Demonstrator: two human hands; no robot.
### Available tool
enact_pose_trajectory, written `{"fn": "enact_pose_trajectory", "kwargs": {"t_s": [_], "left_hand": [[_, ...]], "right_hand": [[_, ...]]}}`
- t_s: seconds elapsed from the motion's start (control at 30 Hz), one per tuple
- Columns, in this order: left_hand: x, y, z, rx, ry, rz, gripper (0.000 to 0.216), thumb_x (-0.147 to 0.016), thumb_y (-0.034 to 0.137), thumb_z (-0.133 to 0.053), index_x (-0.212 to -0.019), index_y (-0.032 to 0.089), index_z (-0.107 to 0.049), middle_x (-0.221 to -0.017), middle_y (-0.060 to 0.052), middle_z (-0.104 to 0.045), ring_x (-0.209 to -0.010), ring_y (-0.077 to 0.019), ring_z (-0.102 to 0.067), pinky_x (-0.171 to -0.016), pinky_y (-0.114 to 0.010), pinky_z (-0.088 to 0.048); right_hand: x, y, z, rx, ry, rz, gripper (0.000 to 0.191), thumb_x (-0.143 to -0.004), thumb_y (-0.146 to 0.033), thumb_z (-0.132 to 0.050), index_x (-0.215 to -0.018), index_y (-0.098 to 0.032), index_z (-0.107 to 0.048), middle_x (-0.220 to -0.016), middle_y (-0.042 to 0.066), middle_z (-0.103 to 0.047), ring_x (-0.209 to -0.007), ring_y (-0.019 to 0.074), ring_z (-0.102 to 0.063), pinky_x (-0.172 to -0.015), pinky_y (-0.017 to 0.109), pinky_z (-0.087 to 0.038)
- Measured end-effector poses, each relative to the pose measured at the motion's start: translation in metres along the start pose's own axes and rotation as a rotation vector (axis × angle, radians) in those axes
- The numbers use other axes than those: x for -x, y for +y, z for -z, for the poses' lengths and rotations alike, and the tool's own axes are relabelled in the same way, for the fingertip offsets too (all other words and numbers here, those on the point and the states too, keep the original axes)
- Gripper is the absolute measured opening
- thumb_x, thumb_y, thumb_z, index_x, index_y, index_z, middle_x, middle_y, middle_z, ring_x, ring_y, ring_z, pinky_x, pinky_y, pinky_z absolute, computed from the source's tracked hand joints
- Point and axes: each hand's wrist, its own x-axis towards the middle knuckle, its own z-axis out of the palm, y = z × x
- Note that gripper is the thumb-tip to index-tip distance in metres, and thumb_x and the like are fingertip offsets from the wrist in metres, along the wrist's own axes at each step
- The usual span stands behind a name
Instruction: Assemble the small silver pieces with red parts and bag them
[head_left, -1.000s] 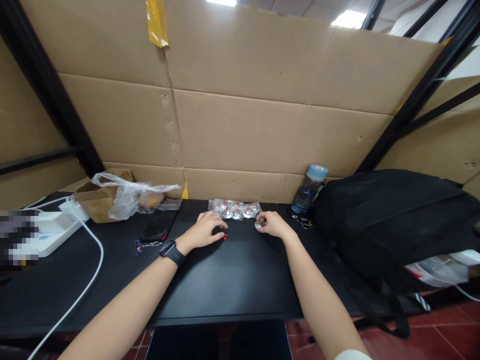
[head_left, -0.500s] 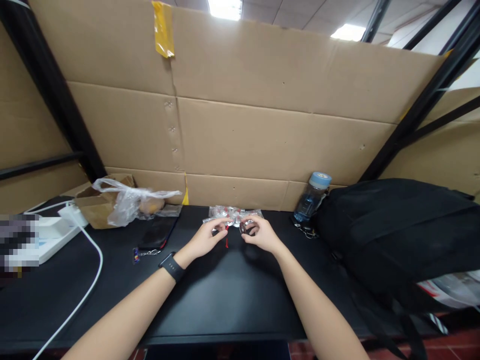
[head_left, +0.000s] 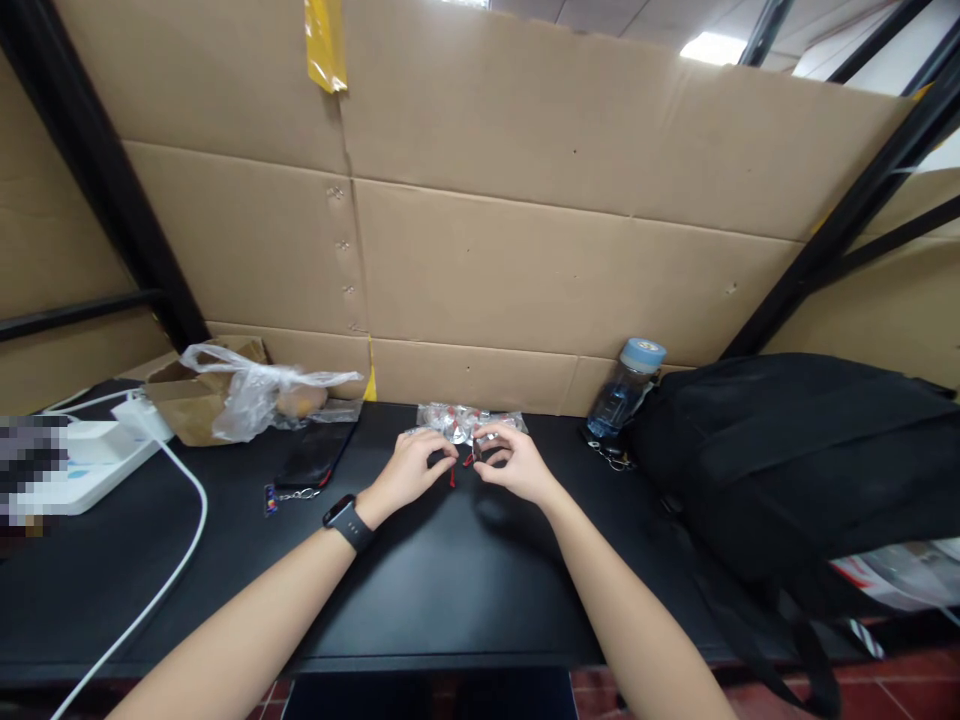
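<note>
Pinching a small thin piece (head_left: 475, 452) on edge, the right hand (head_left: 517, 467) is facing the left hand (head_left: 414, 468) over the tabletop (head_left: 465, 580) in the head view. The left hand's thumb and fingers are making a rounded curl, with a red cord (head_left: 452, 476) hanging just below; whether they are pinching it, I'm not managing to tell. Doing this well is probably calling for a light grip on the piece's rim and steady wrists, with the cord hanging free of the fingers. Clear packets (head_left: 459, 425) are lying just beyond the hands, near the far cardboard wall (head_left: 480, 280), so reaching farther is risking a nudge. A bottle (head_left: 619, 395) and a black backpack (head_left: 787, 460) are bounding the right, a black pouch (head_left: 310, 457) the left; the widest room is opening toward the near edge.
</note>
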Motion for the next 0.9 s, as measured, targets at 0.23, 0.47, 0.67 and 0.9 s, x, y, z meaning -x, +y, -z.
{"fn": "enact_pose_trajectory", "kwargs": {"t_s": [0.23,0.47,0.67,0.9], "left_hand": [[-0.002,-0.009,-0.016,-0.319,-0.163,-0.239,0.051,-0.091,0.005,-0.048,-0.128,0.038,-0.064,-0.132,-0.002,-0.066,-0.129,-0.0243,-0.046,-0.104,-0.043,-0.028],[-0.004,-0.004,-0.019,-0.376,-0.170,-0.224,0.030,-0.094,0.014,-0.050,-0.110,0.026,-0.072,-0.109,-0.008,-0.073,-0.118,-0.0253,-0.051,-0.100,-0.044,-0.028],[-0.009,-0.005,-0.022,-0.336,-0.120,0.000,0.025,-0.095,0.025,-0.055,-0.077,0.021,-0.071,-0.089,-0.007,-0.073,-0.103,-0.0249,-0.055,-0.092,-0.045,-0.026],[-0.005,-0.003,-0.022,-0.276,-0.128,0.110,0.017,-0.092,0.019,-0.055,-0.090,0.023,-0.072,-0.084,-0.005,-0.074,-0.100,-0.0253,-0.056,-0.087,-0.043,-0.026]], "right_hand": [[-0.003,0.003,0.017,0.189,0.057,0.031,0.039,-0.070,-0.020,-0.073,-0.108,-0.023,-0.067,-0.111,0.006,-0.067,-0.089,0.0186,-0.069,-0.065,0.025,-0.056],[-0.003,0.005,0.020,0.213,0.041,0.003,0.038,-0.070,-0.020,-0.072,-0.108,-0.024,-0.068,-0.113,0.006,-0.066,-0.089,0.0182,-0.069,-0.064,0.024,-0.055],[-0.003,0.004,0.021,0.231,0.021,-0.002,0.039,-0.068,-0.019,-0.072,-0.106,-0.024,-0.068,-0.112,0.006,-0.066,-0.089,0.0182,-0.068,-0.064,0.024,-0.054],[-0.002,0.002,0.016,0.224,-0.015,-0.019,0.039,-0.068,-0.018,-0.070,-0.106,-0.022,-0.067,-0.114,0.007,-0.066,-0.089,0.0178,-0.068,-0.065,0.024,-0.055]]}}
